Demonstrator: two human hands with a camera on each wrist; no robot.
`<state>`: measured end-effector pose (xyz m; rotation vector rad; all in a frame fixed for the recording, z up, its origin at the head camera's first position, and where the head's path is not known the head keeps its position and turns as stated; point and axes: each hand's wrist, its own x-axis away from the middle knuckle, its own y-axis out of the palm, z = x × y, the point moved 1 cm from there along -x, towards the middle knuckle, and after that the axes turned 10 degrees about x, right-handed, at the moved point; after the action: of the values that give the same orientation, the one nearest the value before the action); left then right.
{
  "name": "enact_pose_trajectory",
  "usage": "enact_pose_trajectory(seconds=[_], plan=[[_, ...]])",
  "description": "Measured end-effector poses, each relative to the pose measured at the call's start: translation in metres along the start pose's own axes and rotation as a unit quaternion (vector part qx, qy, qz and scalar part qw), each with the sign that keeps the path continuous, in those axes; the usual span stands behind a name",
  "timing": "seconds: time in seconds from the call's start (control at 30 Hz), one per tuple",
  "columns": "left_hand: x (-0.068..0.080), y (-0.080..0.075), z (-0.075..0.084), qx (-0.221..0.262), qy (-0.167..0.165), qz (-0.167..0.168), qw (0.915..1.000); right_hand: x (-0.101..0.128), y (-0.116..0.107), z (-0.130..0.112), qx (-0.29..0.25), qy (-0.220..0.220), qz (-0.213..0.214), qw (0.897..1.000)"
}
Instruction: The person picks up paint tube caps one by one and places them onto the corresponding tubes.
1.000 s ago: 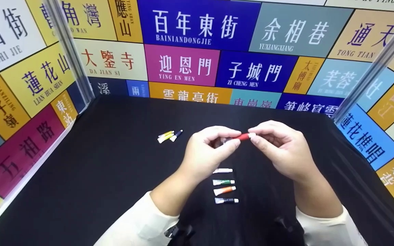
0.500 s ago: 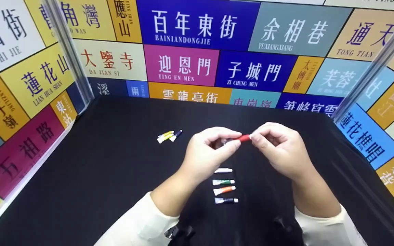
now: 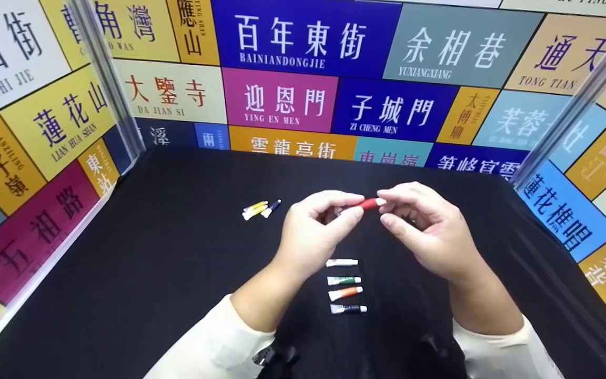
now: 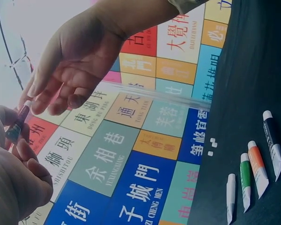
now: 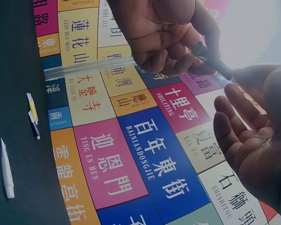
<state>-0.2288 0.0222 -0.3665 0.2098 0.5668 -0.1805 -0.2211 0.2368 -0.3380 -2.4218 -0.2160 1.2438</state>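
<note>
My left hand [image 3: 329, 218] pinches a small red paint tube [image 3: 369, 204] above the black table [image 3: 166, 273]; the same tube [image 4: 16, 123] shows in the left wrist view. My right hand [image 3: 418, 223] is level with it on the right. Its index fingertip touches the tube's white cap [image 3: 380, 201], the thumb sits lower and apart, and the other fingers are loosely extended. In the right wrist view the tube [image 5: 210, 56] runs from the left hand's fingers [image 5: 168, 56] toward the right hand's fingers [image 5: 234, 126].
Below the hands lie a white tube [image 3: 342, 262], a green tube [image 3: 343, 280], an orange tube [image 3: 345, 293] and a dark tube [image 3: 349, 309] in a column. A yellow tube [image 3: 254, 209] and a blue tube [image 3: 271, 208] lie to the left. Sign-covered walls [image 3: 303, 79] enclose the table.
Both hands have lifted the red tube slightly. My right thumb has come off the cap, and that hand's fingers have loosened from their pinch.
</note>
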Motion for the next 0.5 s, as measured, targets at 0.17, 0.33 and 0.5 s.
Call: enact_pose_trajectory(seconds=[0.17, 0.33, 0.5], plan=[[0.0009, 0.0008, 0.0006, 0.008, 0.001, -0.009, 0.9999, 0.0006, 0.0011, 0.0001, 0.031, 0.007, 0.020, 0.999], [0.0015, 0.0022, 0.0006, 0.019, 0.000, -0.015, 0.9997, 0.0004, 0.0017, -0.0004, 0.053, 0.020, 0.038, 0.998], [0.0013, 0.0024, -0.0003, 0.011, 0.001, -0.017, 0.9998, 0.0007, 0.0034, -0.0009, 0.038, 0.034, 0.050, 0.997]])
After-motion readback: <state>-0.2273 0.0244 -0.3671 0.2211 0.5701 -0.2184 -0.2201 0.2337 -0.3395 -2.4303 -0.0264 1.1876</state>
